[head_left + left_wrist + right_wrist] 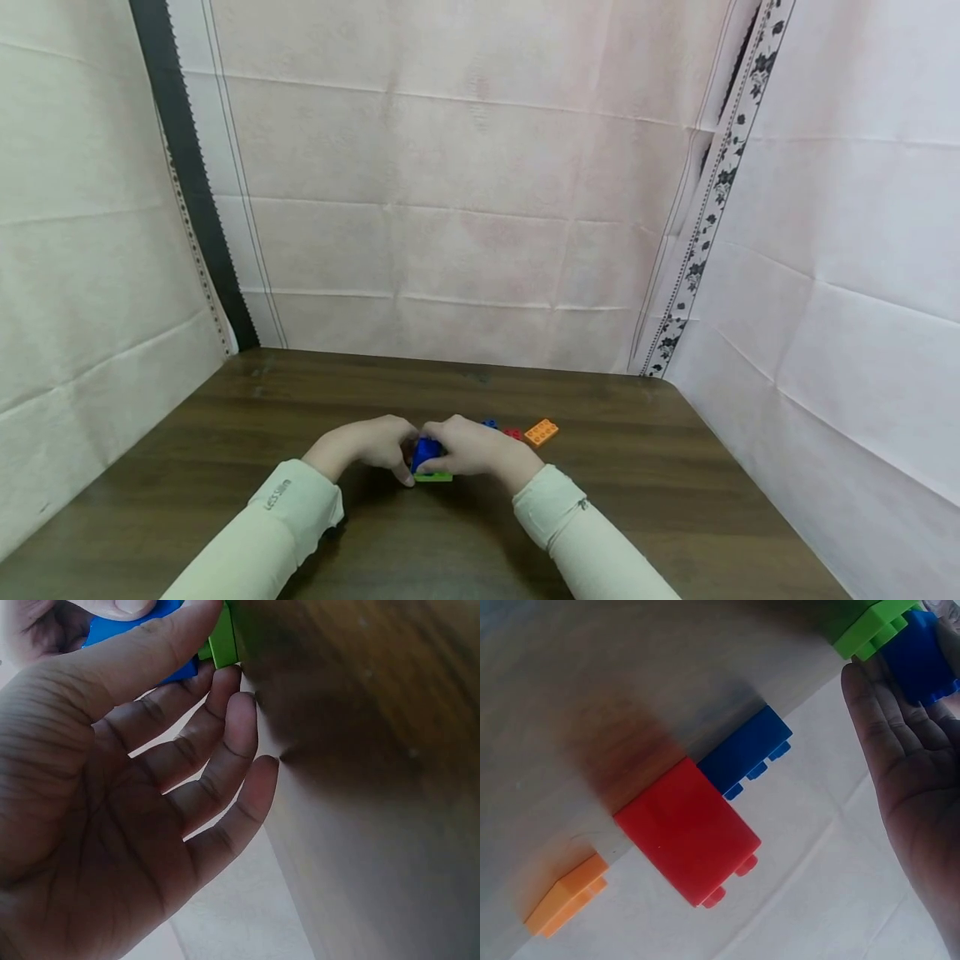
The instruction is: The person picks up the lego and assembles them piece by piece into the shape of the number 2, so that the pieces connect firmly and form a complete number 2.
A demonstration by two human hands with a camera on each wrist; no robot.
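Observation:
In the head view, a tall blue brick (pixel 426 451) sits over a flat light green brick (pixel 435 477) at the middle of the table. My right hand (pixel 476 447) pinches the blue brick from the right, thumb in front. From the left, my left hand (pixel 377 443) has thumb and index finger round the green brick, its thumb crossing the blue brick in the left wrist view. The other left fingers are spread and loosely bent, fingertips close to the tabletop. Studs of the green brick (pixel 881 630) show beside the blue one in the right wrist view.
Right of the hands stand a tall red brick (pixel 690 832), a lower blue brick (pixel 744 751) and a flat orange brick (pixel 568 896) on the dark wooden table (pixel 637 500). Pale cloth (pixel 480 208) hangs behind the table and along both sides.

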